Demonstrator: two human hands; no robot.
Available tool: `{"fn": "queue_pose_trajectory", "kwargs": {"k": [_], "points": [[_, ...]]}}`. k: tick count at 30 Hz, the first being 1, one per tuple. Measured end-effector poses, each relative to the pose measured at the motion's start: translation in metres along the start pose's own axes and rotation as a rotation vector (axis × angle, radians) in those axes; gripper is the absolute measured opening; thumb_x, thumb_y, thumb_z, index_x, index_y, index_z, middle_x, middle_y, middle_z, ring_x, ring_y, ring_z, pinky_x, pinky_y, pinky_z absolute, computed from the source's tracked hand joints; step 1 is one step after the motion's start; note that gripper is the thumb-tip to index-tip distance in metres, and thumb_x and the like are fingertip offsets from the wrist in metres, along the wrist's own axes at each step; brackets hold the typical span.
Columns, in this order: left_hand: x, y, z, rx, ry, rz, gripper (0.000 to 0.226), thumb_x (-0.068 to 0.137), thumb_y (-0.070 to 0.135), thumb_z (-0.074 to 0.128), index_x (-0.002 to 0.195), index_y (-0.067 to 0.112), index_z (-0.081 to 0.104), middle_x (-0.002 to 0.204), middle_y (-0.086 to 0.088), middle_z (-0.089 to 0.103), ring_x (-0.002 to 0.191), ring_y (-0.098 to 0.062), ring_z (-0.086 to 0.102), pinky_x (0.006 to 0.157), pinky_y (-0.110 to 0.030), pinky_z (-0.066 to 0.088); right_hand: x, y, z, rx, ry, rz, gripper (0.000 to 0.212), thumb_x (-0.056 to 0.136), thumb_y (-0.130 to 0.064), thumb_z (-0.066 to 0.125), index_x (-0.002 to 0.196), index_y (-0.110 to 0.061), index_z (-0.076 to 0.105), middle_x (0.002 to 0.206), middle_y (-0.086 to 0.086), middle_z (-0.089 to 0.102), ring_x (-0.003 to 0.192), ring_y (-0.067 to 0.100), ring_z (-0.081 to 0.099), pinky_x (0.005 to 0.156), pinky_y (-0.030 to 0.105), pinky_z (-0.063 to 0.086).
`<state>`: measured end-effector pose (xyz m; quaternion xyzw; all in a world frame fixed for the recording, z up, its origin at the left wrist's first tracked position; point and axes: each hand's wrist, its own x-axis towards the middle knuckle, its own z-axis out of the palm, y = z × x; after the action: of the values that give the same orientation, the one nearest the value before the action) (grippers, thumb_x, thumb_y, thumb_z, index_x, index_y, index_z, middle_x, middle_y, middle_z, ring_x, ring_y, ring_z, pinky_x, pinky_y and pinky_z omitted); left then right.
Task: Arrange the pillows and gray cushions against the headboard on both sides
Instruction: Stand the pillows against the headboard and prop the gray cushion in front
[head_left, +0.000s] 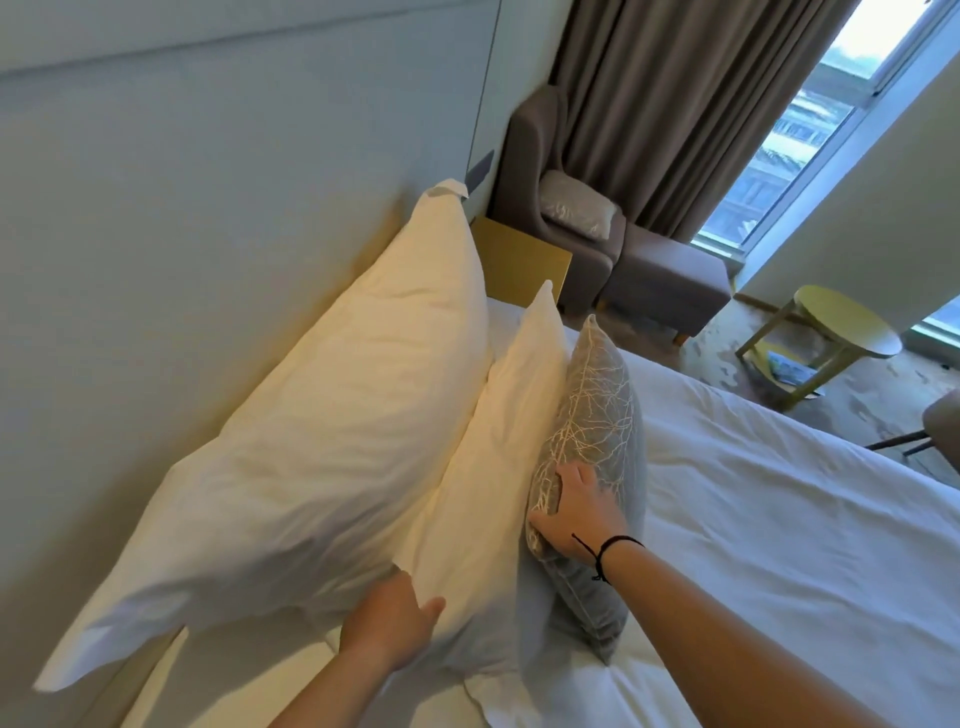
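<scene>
While the big white pillow is leaning on the headboard, a smaller white pillow is standing in front of it, and the gray cushion is standing at the very front. All three are sitting in a row on the bed, one touching the next.

The left hand is pushing in between the two white pillows near their bottom corner. Its fingers are going under the fabric, so I cannot tell if they are curled or flat; only the thumb is showing, and it is sticking out. The right hand is lying on the face of the gray cushion. Its fingers are spread and pressing on the cloth, not squeezing around it. A black band is sitting on that wrist.

It looks like this side is almost finished. The pillows and the cushion are already up against the headboard, and the hands seem to be just patting and tidying them. The big pillow is leaning a bit crooked, so it may be needing one more push.

The other side of the bed is not showing here, so I cannot tell if it is done. It may be waiting for its own pillows and cushion.
</scene>
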<state>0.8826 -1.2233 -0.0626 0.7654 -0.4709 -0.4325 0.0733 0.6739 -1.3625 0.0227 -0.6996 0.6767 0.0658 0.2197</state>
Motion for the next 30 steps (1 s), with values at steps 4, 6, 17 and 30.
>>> {"fn": "queue_pose_trajectory", "kwargs": {"k": [4, 6, 17, 30], "points": [[-0.017, -0.006, -0.015, 0.089, -0.007, 0.058, 0.023, 0.092, 0.047, 0.048, 0.100, 0.027, 0.057, 0.112, 0.003, 0.065, 0.111, -0.024, 0.060, 0.083, -0.032, 0.044, -0.003, -0.006, 0.006, -0.035, 0.029, 0.012, 0.076, 0.082, -0.048, 0.056, 0.146, -0.021, 0.027, 0.156, 0.000, 0.021, 0.136, 0.045, 0.026, 0.110, 0.054, 0.031], [-0.027, -0.007, -0.029, 0.080, 0.063, 0.087, 0.025, 0.093, 0.038, 0.045, 0.072, 0.025, 0.049, 0.081, 0.004, 0.062, 0.093, -0.026, 0.063, 0.067, -0.031, 0.040, -0.006, -0.011, 0.006, -0.051, 0.033, 0.014, 0.073, 0.082, -0.048, 0.056, 0.144, -0.020, 0.029, 0.155, 0.001, 0.024, 0.138, 0.046, 0.022, 0.110, 0.056, 0.030], [-0.087, -0.052, -0.158, 0.145, 0.857, 0.028, 0.039, 0.091, 0.041, 0.055, 0.127, 0.027, 0.055, 0.131, -0.003, 0.059, 0.115, -0.030, 0.056, 0.095, -0.045, 0.047, -0.026, -0.068, 0.032, -0.012, 0.024, -0.450, 0.068, 0.087, -0.052, 0.050, 0.147, -0.027, 0.030, 0.159, -0.004, 0.022, 0.148, 0.023, 0.007, 0.118, 0.049, 0.016], [-0.068, -0.092, -0.197, -0.657, 0.554, -0.021, 0.033, 0.101, 0.033, 0.046, 0.130, 0.019, 0.053, 0.122, 0.004, 0.057, 0.098, -0.004, 0.054, 0.075, -0.019, 0.039, -0.073, -0.147, 0.053, 0.472, -0.187, -0.535, 0.062, 0.088, -0.044, 0.062, 0.143, -0.034, 0.035, 0.151, -0.008, 0.038, 0.134, 0.015, 0.040, 0.104, 0.029, 0.037]]}}
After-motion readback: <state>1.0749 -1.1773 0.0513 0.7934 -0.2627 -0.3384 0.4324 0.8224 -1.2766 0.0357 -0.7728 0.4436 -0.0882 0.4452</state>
